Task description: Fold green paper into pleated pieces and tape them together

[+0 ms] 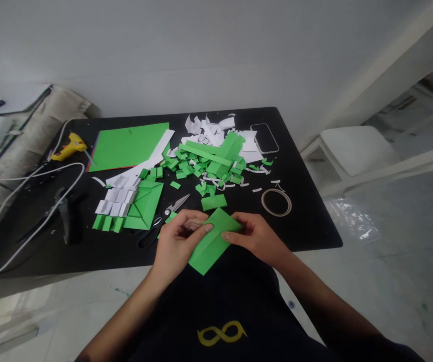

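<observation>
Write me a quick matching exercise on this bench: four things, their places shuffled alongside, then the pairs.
1. yellow plastic glue gun
2. dark-handled metal scissors
3. pale ring-shaped roll
4. rectangular green paper piece

A. near the black table's right edge
B. held by left hand and right hand
C. left of the large flat green sheet
D. on the table, beside the left hand

Pairs: 1-C; 2-D; 3-A; 4-B
</observation>
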The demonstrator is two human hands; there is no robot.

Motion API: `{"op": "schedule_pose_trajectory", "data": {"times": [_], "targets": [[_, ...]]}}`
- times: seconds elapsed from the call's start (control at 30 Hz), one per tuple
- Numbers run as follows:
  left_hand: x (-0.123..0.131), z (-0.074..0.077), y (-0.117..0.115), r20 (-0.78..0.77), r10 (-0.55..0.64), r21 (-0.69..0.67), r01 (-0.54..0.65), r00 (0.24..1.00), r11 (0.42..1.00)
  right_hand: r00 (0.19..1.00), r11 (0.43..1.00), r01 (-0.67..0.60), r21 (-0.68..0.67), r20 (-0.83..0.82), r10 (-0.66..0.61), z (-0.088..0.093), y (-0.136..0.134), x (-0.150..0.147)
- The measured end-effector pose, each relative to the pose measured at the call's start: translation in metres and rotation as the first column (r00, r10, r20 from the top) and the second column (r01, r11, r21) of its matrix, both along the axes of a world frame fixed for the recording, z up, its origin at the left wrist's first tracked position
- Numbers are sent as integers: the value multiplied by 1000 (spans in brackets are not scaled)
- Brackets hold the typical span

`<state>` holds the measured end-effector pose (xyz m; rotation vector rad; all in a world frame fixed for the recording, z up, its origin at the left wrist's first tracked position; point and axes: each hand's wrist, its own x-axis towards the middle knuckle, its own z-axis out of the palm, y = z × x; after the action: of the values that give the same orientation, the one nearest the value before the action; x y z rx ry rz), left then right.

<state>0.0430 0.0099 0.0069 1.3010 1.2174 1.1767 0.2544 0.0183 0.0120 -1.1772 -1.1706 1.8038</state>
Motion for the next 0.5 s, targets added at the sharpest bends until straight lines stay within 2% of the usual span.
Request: {"op": "schedule_pose_trajectory", "data": {"times": [0.07, 0.17, 0.3, 0.5], "targets": [[-1, 3, -1, -86, -64, 41, 67, 994, 997, 998, 998, -52, 47, 45, 50, 2, 3, 3], [-4, 7, -2, -206, -120, 108, 144, 971, 984, 991, 985, -53, 165, 130, 32, 6, 5, 4], [-8, 10, -3, -261, -101, 149, 144, 960, 978, 986, 968, -27, 249, 164, -14, 7, 3, -1], [-11, 11, -6, -258, -64, 162, 109, 964, 981, 992, 967, 37, 253, 110, -67, 6, -3, -6]]}}
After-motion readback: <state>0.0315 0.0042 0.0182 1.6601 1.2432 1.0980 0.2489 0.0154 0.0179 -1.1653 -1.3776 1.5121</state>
